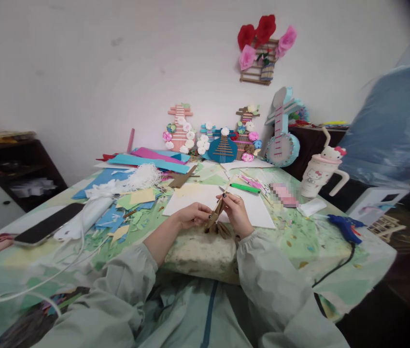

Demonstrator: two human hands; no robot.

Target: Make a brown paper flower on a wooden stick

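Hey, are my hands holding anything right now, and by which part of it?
Yes, brown paper: the right hand pinches its top end, and the left hand holds its left side.

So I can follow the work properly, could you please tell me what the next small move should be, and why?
Probably the left hand should gather the brown piece a little tighter while the right hand steadies its top: both hands' fingertips are on it, and its lower end spreads out below them.

Held paper (212, 221) is showing brown; sleeves (273, 270) are looking lt. grey-grn; cloth (284, 251) is showing grn/yel. blotches; glue gun (345, 227) is showing blue w/ red.
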